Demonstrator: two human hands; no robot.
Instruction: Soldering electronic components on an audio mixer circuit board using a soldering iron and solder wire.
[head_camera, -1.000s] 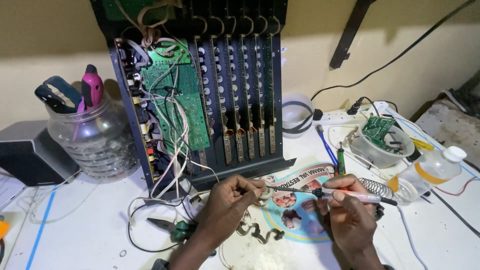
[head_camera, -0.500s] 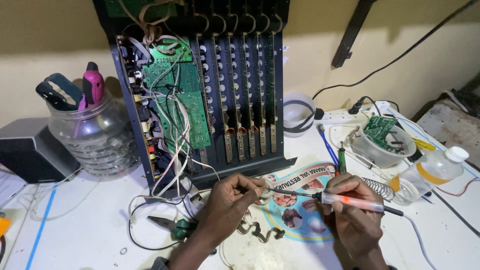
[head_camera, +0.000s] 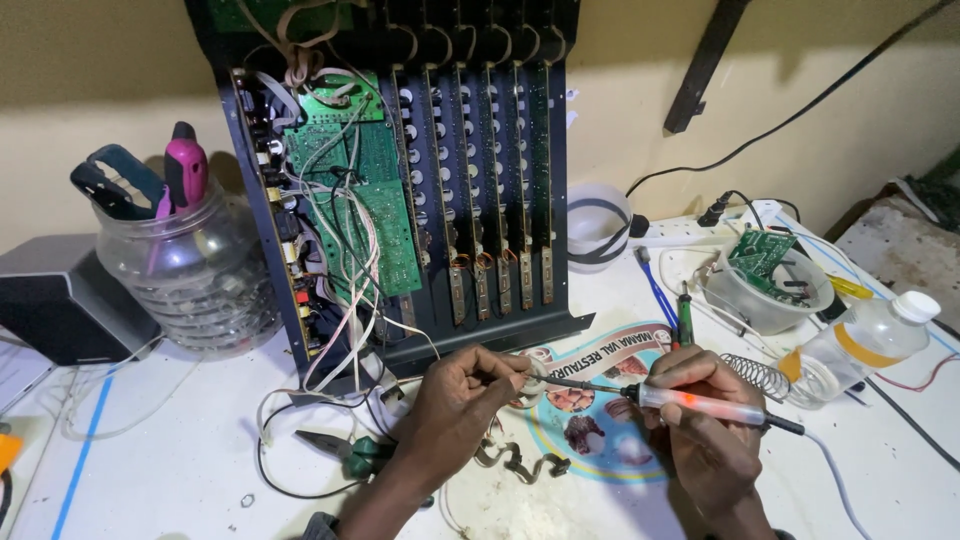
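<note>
Soldering iron clamped in right hand, pen-style, barrel lit orange, cord running off to the right. Tip pointed left and meeting the small part pinched between the fingers of left hand; part too small to identify, contact point partly hidden by the fingertips. Both hands closed on their items, near each other but not touching, low over the printed round mat at near centre of the desk.

Judged sound practice for this step: right wrist braced on the desk for a steady tip; heat held on the joint only briefly; left fingertips kept back from the hot end, as the grip sits very close to it. Pliers, lying just left of the left hand, judged a safer holder for so small a piece. Cord to be kept clear of the coiled stand just right of the iron.

Loose wires trailing from the upright chassis down to the desk behind the left hand; risk of a stray touch from the barrel judged real. Clear bottle and bowl holding a green board at far right, well apart from the work. Plastic jar of tools at far left, likewise clear.
</note>
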